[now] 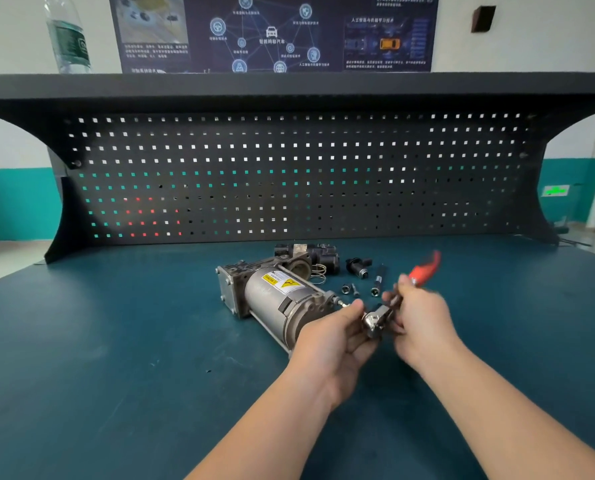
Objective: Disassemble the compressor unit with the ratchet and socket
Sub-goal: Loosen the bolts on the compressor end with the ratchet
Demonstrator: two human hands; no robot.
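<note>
Just right of frame centre, my right hand is wrapped around the ratchet, whose red grip pokes out toward the upper right and looks blurred. My left hand pinches the chrome head; whether a socket is seated there I cannot tell. Left of centre, the compressor unit lies on its side on the teal bench, its near end cap just beside my left fingers, with a thin threaded stud standing out of it. I judge I am readying the tool between fasteners, and next must line the head squarely on that stud's nut. Removed bolts, an extension bar and a black valve block lie behind, so the handle should swing toward the lower right, where the bench is bare. Its edges are well away.
</note>
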